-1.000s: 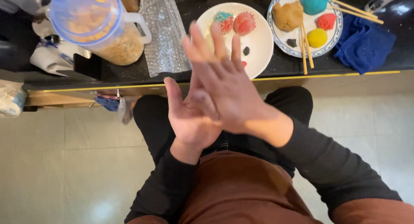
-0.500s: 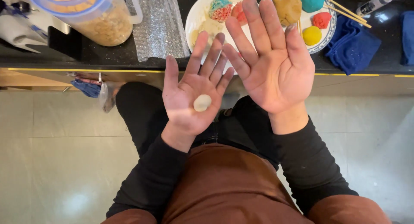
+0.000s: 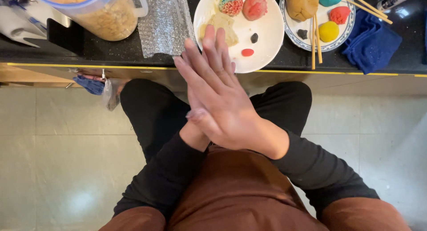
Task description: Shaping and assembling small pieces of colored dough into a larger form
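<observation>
Now both hands are pressing flat together, where half a second ago they were lying open with a small pale dough ball on the left palm. Right hand fingers (image 3: 209, 57) are stretching straight out over the left hand (image 3: 195, 133), pointing toward the white plate (image 3: 267, 40) on the worktop (image 3: 382, 66). That ball is hiding between the palms, so I cannot see it.

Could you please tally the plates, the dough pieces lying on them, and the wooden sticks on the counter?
Plates: 2
Dough pieces on the plates: 10
Wooden sticks: 4
Total: 16
</observation>
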